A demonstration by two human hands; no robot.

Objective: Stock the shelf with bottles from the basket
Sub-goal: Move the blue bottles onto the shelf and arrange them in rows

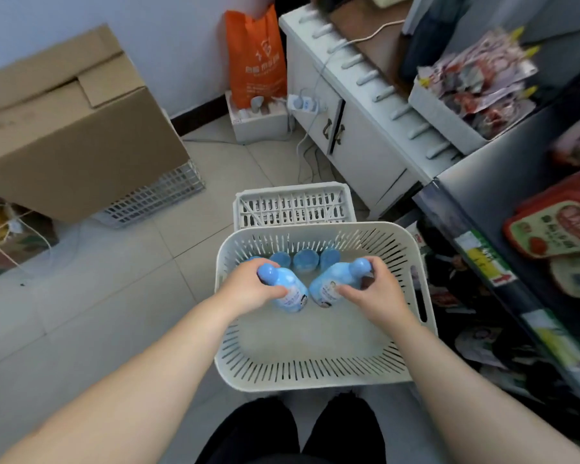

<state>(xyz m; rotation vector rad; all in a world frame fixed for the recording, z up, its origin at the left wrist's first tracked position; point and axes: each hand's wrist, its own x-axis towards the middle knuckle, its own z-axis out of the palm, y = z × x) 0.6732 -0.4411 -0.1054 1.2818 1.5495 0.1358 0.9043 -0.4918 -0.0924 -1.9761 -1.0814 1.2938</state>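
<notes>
A pale tiled floor (114,313) carries a cardboard box (74,128) at far left and a white slotted basket (315,380) at centre. Both forearms extend forward over the basket. The left hand (248,289) curls around the neck of the left bottle (290,289). The right bottle (329,283), tilted towards the left one with their bases nearly touching, is gripped likewise by the right hand (379,289). Further blue bottles (303,261) stand along the basket's far wall. The shelf (482,182) is at right.
</notes>
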